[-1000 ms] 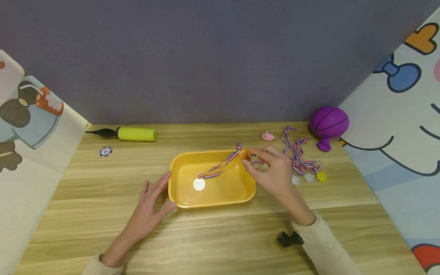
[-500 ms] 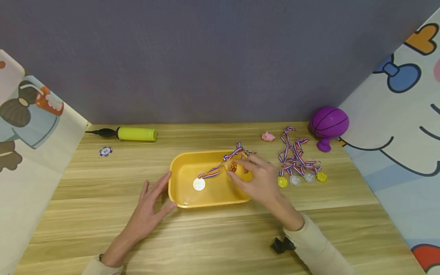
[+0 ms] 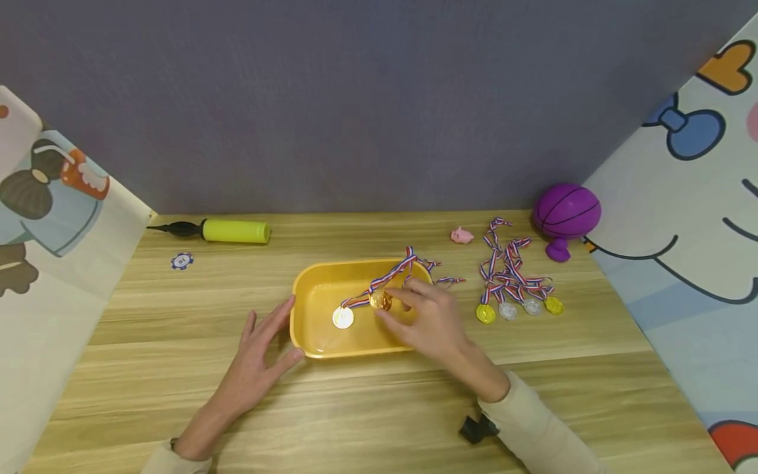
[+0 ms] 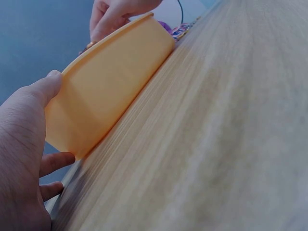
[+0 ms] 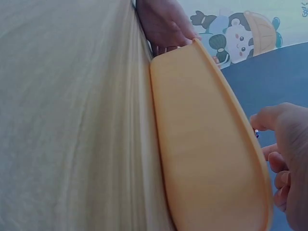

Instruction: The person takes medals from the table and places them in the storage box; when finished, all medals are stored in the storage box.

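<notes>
A yellow plastic basin [image 3: 309, 293] sits mid-table. My right hand [image 3: 431, 322] reaches over its right side, pinching a bronze-gold medal [image 3: 380, 301] between thumb and finger. From that medal, a red, white and blue striped ribbon [image 3: 408, 258] trails over the far right rim onto the table. Another shiny gold medal [image 3: 343, 317] lies in the basin, its ribbon running toward the held one. At the basin's left end, my left hand [image 3: 256, 361] rests with spread, relaxed fingers. In the left wrist view, its thumb [image 4: 52, 83] touches the rim and fingertips lie near the base.
Right of the basin lie several medals, including a gold medal [image 3: 485, 313] and a silver medal [image 3: 507, 311], with tangled ribbons. Behind are a pink pig [image 3: 461, 235] and purple basketball [image 3: 566, 210]. A yellow-green hand pump [image 3: 235, 231] and chip [image 3: 181, 261] lie back left.
My right hand has moved left and down from the far right rim into the basin, carrying the medal and drawing its ribbon along. My left hand has stayed in place.
</notes>
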`<state>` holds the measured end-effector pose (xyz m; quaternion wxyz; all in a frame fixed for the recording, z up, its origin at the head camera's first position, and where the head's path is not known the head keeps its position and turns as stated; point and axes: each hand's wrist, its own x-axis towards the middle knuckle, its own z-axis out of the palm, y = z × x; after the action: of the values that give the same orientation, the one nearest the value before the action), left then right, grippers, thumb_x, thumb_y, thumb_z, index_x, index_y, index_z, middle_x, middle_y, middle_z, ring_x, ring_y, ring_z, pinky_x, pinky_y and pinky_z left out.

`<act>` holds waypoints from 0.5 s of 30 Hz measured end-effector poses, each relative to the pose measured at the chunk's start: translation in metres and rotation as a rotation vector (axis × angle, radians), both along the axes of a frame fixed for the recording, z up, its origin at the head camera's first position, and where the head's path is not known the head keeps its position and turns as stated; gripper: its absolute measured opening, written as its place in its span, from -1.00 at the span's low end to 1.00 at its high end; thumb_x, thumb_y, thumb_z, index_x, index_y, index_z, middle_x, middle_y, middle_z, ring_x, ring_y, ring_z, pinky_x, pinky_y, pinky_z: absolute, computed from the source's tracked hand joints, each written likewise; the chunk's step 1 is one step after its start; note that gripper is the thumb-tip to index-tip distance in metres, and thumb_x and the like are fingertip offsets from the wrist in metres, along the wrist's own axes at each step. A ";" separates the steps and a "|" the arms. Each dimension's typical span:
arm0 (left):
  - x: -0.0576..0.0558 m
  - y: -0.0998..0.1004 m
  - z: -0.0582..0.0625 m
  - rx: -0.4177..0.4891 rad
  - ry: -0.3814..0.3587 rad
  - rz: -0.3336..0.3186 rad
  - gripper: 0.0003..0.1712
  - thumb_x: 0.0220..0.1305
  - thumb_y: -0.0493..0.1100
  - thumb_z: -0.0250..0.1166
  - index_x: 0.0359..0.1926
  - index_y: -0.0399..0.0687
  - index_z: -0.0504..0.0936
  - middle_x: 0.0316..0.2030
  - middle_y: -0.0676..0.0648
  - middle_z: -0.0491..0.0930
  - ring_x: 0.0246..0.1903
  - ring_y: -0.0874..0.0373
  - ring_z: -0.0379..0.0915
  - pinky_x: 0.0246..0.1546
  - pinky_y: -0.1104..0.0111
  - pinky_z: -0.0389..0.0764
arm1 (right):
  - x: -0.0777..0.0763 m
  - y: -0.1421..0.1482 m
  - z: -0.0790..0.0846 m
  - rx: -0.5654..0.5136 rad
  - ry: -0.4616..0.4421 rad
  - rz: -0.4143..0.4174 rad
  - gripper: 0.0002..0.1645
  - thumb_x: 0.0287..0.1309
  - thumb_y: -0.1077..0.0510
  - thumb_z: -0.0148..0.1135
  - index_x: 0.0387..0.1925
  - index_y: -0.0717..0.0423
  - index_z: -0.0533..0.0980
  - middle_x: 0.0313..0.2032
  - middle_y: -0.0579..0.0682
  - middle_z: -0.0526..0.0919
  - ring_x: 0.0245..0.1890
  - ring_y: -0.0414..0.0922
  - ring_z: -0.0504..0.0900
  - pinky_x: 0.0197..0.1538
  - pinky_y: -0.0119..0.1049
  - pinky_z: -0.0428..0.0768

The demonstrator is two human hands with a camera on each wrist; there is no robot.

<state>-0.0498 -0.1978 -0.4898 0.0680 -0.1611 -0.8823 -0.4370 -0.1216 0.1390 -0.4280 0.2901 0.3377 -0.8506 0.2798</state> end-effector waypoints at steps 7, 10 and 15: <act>0.000 0.000 0.000 0.001 0.011 0.000 0.06 0.47 -0.01 0.49 0.80 0.26 0.13 0.61 -0.17 0.42 0.61 -0.38 0.22 0.69 -0.35 -0.40 | 0.002 -0.003 -0.006 0.054 -0.037 -0.020 -0.57 -0.02 -0.04 0.77 -0.15 0.11 0.88 -0.50 -0.16 0.56 -0.53 -0.28 0.44 -0.49 -0.37 0.45; 0.001 0.000 0.000 0.003 0.012 0.000 0.05 0.47 -0.01 0.49 0.80 0.25 0.13 0.60 -0.18 0.43 0.61 -0.39 0.22 0.69 -0.35 -0.40 | 0.003 -0.004 -0.007 0.089 -0.064 -0.022 -0.58 0.02 -0.05 0.76 -0.12 0.08 0.89 -0.50 -0.16 0.55 -0.52 -0.30 0.42 -0.49 -0.42 0.41; 0.000 0.001 0.001 0.006 0.004 -0.003 0.05 0.48 -0.03 0.49 0.80 0.25 0.13 0.60 -0.19 0.43 0.61 -0.40 0.21 0.69 -0.37 -0.39 | 0.004 -0.006 -0.008 0.122 -0.124 -0.023 -0.59 0.07 -0.05 0.74 -0.10 0.08 0.88 -0.51 -0.15 0.53 -0.52 -0.31 0.38 -0.49 -0.45 0.35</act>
<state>-0.0496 -0.1973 -0.4886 0.0698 -0.1631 -0.8806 -0.4394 -0.1179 0.1331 -0.4360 0.2189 0.3269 -0.8862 0.2446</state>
